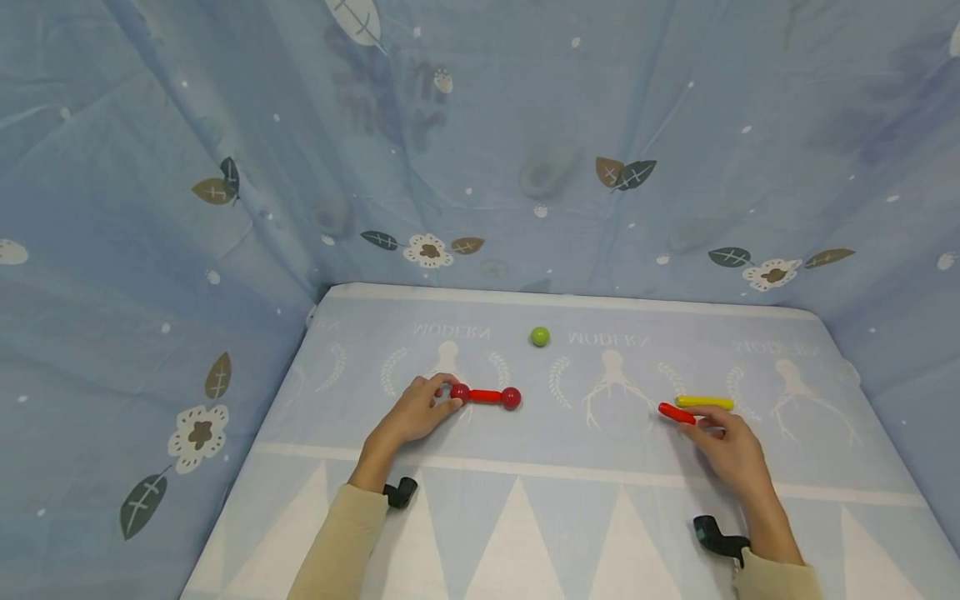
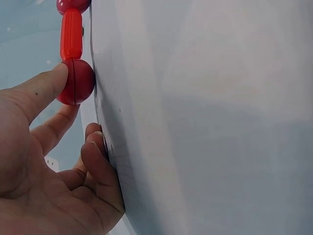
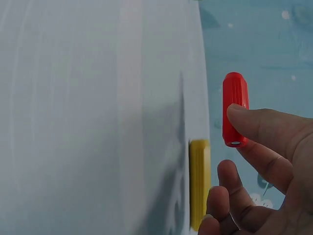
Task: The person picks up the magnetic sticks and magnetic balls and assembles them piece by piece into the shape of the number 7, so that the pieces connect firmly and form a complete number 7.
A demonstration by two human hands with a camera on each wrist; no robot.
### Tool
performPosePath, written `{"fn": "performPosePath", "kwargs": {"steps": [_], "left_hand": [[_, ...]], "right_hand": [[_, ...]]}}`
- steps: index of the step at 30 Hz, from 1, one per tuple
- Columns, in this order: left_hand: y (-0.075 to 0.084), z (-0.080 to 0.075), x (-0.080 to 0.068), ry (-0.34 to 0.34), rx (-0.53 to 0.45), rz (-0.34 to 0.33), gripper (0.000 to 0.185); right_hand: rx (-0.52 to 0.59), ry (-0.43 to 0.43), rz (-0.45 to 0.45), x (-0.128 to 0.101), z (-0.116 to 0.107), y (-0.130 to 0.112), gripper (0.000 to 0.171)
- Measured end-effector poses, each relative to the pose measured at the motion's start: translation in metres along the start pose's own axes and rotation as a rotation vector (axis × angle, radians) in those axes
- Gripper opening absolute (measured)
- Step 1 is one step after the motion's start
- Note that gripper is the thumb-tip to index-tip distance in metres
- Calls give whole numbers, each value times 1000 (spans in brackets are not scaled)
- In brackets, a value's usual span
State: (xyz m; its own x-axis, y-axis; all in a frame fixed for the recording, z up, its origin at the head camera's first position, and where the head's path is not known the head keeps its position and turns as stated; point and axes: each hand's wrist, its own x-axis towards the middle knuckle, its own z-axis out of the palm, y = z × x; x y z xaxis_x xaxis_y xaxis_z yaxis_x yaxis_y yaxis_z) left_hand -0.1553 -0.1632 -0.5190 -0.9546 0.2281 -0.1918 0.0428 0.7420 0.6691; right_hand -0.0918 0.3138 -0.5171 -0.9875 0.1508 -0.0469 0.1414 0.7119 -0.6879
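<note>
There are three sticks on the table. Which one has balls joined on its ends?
The red stick by the left hand: a dark red ball sits on each end. The other red stick and the yellow stick are bare.

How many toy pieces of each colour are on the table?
Red balls: 2
Red sticks: 2
Yellow sticks: 1
Green balls: 1
Total: 6
</note>
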Motion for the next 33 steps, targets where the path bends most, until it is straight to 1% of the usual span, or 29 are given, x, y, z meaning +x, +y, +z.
{"fn": "performPosePath", "kwargs": {"steps": [4,11,17,23,29,33], "left_hand": [[1,0,0,2,0,-1,30],[1,0,0,2,0,-9,30],[0,1,0,0,7,-11,29],[0,2,-1,3,-2,-8,31],[1,1,-2,7,-12,-4,32],[1,1,-2,7,-16,-4,32]], "right_hand": [[20,-14,-29,-1,5,-9,37],[38,-52,-96,-1,17,-24,28],[48,-99,-129,-2,31,-34,24],[53,-117,-183,-5,47,-46,21],[95,-137,-213,-9,63,-58,21],[120,-153,-249,-11,72,-64,21]]}}
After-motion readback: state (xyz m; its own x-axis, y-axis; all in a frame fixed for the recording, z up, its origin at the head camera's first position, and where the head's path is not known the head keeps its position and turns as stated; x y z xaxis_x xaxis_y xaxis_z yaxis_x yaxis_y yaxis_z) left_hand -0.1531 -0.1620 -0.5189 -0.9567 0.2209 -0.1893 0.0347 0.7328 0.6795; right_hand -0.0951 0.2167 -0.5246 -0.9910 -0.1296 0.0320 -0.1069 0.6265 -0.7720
